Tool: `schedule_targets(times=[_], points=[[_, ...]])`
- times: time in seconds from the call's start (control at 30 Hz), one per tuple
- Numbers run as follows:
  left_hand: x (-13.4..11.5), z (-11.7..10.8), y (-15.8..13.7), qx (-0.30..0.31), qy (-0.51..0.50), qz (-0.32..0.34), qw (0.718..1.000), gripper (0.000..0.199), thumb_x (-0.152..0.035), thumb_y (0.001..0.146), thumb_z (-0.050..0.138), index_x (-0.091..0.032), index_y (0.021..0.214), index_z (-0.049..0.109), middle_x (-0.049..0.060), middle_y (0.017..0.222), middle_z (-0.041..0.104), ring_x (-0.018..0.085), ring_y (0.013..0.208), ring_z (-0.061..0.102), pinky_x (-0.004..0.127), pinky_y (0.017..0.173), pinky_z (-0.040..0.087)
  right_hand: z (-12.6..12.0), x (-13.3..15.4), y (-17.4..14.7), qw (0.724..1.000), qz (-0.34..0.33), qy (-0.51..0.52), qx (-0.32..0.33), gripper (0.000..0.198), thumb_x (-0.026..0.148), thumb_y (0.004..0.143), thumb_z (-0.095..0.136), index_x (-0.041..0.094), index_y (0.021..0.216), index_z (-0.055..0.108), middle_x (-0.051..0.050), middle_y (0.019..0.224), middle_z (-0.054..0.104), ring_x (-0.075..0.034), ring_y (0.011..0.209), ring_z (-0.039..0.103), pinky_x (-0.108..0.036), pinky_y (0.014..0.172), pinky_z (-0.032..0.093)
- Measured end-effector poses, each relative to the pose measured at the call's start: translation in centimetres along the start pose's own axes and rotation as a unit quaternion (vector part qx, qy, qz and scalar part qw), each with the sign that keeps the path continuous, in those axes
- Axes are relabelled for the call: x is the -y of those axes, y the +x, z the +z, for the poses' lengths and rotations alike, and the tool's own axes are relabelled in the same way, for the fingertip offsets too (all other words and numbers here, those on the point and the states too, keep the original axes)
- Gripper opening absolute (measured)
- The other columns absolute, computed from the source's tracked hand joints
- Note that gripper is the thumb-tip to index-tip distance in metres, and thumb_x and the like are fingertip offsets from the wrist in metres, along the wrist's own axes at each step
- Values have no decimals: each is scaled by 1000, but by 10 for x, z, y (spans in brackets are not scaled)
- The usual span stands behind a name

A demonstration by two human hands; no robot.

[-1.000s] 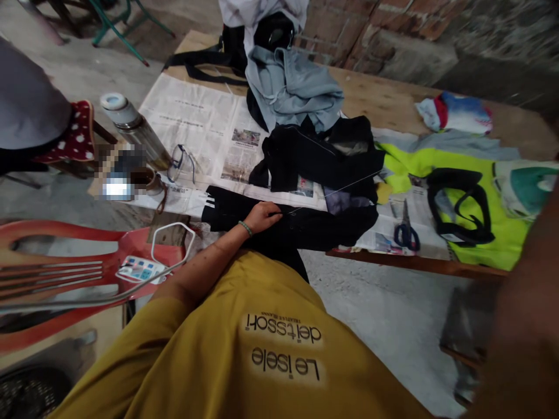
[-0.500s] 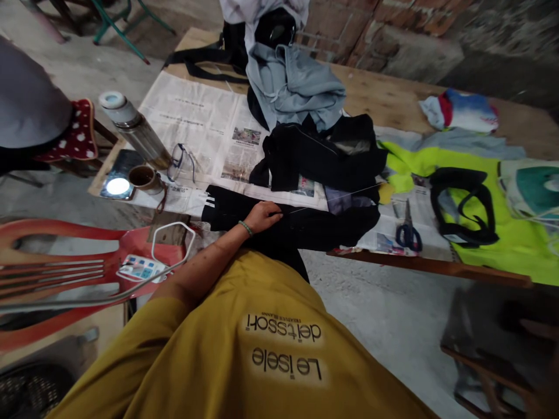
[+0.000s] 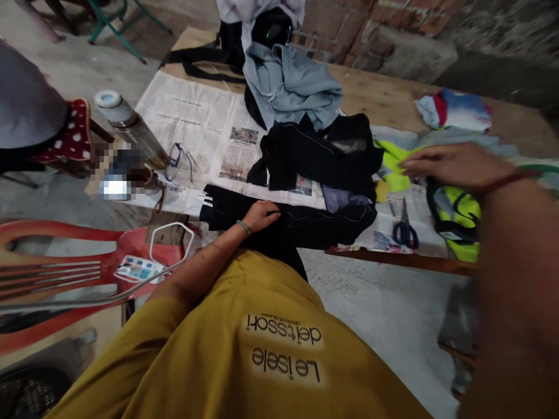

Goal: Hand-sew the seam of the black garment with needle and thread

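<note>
My left hand point(image 3: 261, 216) pinches the edge of a black garment point(image 3: 317, 228) with white stripes at its left end, which lies along the table's near edge. A thin pale thread point(image 3: 314, 216) runs along the cloth from near those fingertips to the right. My right hand point(image 3: 458, 163) is raised over the right part of the table, above the yellow-green cloth point(image 3: 395, 174). Its fingertips are pressed together; whatever is between them is too small to make out. Dark-handled scissors point(image 3: 405, 233) lie on newspaper below this hand.
Another black garment point(image 3: 318, 154) and grey clothing point(image 3: 292, 81) are piled farther back. Glasses point(image 3: 177, 163), a bottle point(image 3: 131, 128) and a blurred patch with a light stand at left. A red chair point(image 3: 105, 256) is beside me. A black strap loop point(image 3: 449, 221) lies at right.
My right hand has come into view from the right. The thread, stretched taut to the right before, now lies loosely along the black garment. My left hand keeps its pinch.
</note>
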State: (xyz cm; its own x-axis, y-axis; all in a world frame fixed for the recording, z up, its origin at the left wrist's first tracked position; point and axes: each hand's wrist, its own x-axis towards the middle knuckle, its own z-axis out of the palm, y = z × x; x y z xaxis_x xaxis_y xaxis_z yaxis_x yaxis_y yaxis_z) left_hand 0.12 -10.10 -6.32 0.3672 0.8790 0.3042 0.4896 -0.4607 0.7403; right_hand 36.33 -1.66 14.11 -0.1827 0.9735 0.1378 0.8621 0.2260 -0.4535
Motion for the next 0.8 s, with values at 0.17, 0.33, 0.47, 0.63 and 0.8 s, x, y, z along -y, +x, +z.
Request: schedule_targets(times=[0.17,0.33,0.47,0.63,0.8], points=[[-2,0,0,-12,2,3,1000,14,-25,83,59,-16,79,69,3,78,69,13,73,62,26,74,48,146,62,-55,988,41,149,8,25,40,87,50,21,83,65,-2,73,68,-17,69,65,-34,69,53],[-2,0,0,-3,4,7,1000,13,-22,83,58,-17,79,69,3,79,69,13,73,62,25,74,48,251,75,-107,990,-26,67,-118,31,34,92,35,21,86,63,-9,86,67,-22,85,61,-39,84,47],[-3,-7,0,51,54,43,996,10,-21,79,61,-18,84,69,3,83,70,15,79,63,28,78,45,261,60,-107,987,-20,51,-149,32,34,93,32,21,88,62,-11,84,66,-23,84,59,-39,85,46],[-9,-37,-4,84,208,35,974,9,-18,74,62,-20,80,69,4,80,66,20,81,59,40,87,35,259,54,-99,985,-19,64,-156,31,34,92,33,21,87,60,-11,88,67,-23,86,60,-38,85,47],[-6,-66,-16,28,291,-30,956,11,-10,74,57,-18,72,65,7,84,64,23,85,54,41,85,32,262,56,-102,984,-14,58,-169,30,33,93,33,20,86,60,-11,86,66,-22,85,59,-37,84,47]])
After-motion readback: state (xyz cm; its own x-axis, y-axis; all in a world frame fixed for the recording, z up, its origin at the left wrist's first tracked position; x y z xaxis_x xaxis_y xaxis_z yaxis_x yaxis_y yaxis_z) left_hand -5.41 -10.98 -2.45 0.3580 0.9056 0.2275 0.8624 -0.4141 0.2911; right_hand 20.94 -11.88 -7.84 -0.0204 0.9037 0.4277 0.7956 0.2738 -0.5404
